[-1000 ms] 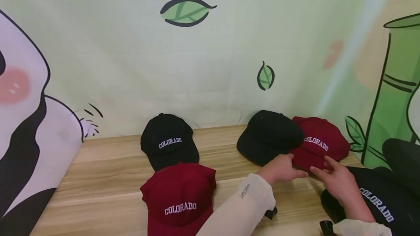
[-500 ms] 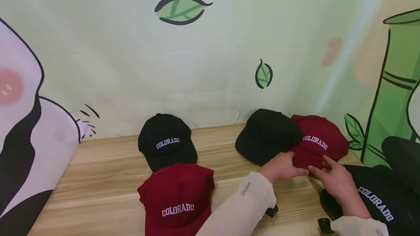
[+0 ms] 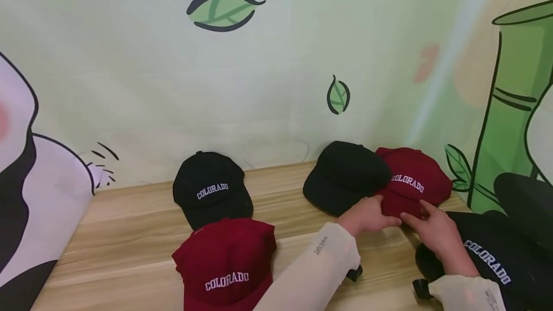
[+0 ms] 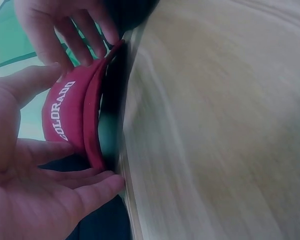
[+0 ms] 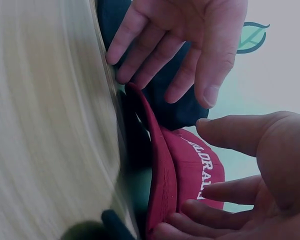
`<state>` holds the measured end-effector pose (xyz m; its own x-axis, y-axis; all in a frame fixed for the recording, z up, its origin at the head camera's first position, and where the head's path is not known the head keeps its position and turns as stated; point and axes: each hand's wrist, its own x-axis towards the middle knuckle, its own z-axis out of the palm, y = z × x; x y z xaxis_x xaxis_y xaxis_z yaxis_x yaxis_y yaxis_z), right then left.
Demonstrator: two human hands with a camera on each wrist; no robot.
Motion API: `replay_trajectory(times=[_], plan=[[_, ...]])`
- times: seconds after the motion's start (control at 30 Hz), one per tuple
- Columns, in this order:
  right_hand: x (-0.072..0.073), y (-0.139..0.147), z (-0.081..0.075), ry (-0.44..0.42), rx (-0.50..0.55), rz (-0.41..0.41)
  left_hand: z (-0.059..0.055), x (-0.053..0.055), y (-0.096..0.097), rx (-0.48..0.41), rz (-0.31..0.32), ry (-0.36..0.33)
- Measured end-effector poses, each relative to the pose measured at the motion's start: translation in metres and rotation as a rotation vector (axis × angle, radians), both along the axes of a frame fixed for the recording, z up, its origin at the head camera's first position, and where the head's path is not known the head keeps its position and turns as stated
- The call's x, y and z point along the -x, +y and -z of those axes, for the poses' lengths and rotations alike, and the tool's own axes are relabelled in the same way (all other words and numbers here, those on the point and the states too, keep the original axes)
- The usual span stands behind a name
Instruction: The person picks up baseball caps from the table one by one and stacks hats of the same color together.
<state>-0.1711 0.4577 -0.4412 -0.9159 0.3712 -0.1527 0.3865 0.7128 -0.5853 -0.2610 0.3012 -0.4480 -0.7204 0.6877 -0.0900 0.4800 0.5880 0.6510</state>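
Note:
A dark red baseball cap [image 3: 416,169] lettered COLORADO lies at the back right of the table, its brim toward me. At the brim's left side is my left hand [image 3: 367,215], with its fingers fairly straight along the edge. My right hand [image 3: 436,232] is at the brim's right side, fingers extended, some over the brim and some by its edge. The wrist views show both thumbs standing off the brim [image 4: 92,117]. A black cap [image 3: 345,174] overlaps the red cap's left side. Beside my right forearm lies another black COLORADO cap [image 3: 497,253], partly hidden by the arm.
Left of my arms, a black COLORADO cap [image 3: 211,188] sits behind a red COLORADO cap [image 3: 229,258]. All rest on a wood-grain table [image 3: 125,234]. A printed cloth backdrop [image 3: 276,71] with leaves and bamboo rises behind the table's back edge.
The whole head view has shifted slightly, so things appear farther left. Both hands stay at the red cap's brim, and the caps keep their places on the table.

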Motion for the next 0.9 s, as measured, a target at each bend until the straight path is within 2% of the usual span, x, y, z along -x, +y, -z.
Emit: replay_trajectory(times=[0.23, 0.5, 0.73, 0.9], plan=[[0.006, 0.006, 0.003, -0.012, -0.009, 0.021, -0.002, 0.004, 0.004, 0.007, -0.01, 0.018], [0.007, 0.01, 0.008, -0.005, -0.021, 0.043, -0.003, 0.012, 0.01, -0.037, 0.042, 0.02], [0.009, 0.014, 0.01, -0.029, -0.01, 0.055, -0.001, 0.016, 0.014, -0.008, -0.018, -0.007], [0.012, 0.018, 0.011, -0.063, -0.008, 0.076, 0.002, 0.021, 0.017, -0.035, -0.034, -0.027]])
